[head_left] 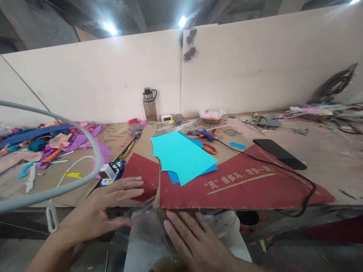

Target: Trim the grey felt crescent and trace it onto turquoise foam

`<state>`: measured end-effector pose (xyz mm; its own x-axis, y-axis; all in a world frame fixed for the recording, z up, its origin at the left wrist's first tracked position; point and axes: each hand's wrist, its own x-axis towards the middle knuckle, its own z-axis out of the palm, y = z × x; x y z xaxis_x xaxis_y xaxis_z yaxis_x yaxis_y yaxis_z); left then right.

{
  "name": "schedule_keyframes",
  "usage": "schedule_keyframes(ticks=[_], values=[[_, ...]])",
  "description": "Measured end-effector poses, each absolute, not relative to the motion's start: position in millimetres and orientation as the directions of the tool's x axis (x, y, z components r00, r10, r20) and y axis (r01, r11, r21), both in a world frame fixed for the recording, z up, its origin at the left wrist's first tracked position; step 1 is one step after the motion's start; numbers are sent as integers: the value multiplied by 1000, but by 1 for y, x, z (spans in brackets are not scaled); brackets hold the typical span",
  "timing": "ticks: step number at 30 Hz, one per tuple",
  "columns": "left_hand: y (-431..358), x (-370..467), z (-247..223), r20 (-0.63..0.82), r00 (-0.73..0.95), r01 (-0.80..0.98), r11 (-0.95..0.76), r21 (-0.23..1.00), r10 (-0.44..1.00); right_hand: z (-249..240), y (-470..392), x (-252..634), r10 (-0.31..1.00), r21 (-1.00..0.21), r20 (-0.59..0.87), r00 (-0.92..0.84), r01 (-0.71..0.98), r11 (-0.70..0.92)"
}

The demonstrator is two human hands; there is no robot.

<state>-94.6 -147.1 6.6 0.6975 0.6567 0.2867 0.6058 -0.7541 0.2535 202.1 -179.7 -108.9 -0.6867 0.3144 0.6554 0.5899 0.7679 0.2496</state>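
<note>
My left hand [110, 204] is at the table's front edge with its fingers stretched over the red cardboard [141, 170]. Its thumb points toward a clear plastic sheet or bag [150, 228] below the edge; whether they touch, I cannot tell. My right hand [193, 238] lies flat on that plastic, palm down, its fingertips close to the cardboard's edge. Beyond both hands, a cut turquoise sheet [181, 155] overlaps a darker blue one [208, 172]. Orange-handled scissors [210, 148] lie partly under the sheets, and a blue glue gun [202, 134] rests behind them.
A grey hose-like loop [98, 151] arcs across the left side. A power strip [112, 173] is near my left fingers. Colourful scraps [62, 139] pile up at left. A black phone [279, 154] lies right, near a black cord [263, 160]. A bottle [149, 105] stands by the partition.
</note>
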Motion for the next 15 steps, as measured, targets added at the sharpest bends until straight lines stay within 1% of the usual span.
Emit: schedule_keyframes(ticks=[2, 4, 7, 9, 12, 15], values=[[-148, -98, 8, 265, 700, 596, -747, 296, 663, -118, -182, 199, 312, 222, 699, -643, 611, 760], [-149, -99, 3, 293, 661, 593, -720, 360, 691, -120, -184, 201, 270, 208, 746, -609, 598, 774], [-150, -98, -6, 367, 566, 607, -675, 419, 738, -110, -189, 209, 215, 240, 734, -644, 543, 805], [-151, -96, -9, 433, 541, 590, -692, 416, 721, -102, -192, 211, 197, 265, 709, -677, 515, 815], [-152, -90, -10, 548, 536, 510, -763, 397, 643, -100, -197, 208, 172, 293, 708, -685, 505, 812], [-151, -83, -12, 616, 534, 499, -804, 324, 579, -108, -199, 202, 180, 328, 679, -711, 514, 793]])
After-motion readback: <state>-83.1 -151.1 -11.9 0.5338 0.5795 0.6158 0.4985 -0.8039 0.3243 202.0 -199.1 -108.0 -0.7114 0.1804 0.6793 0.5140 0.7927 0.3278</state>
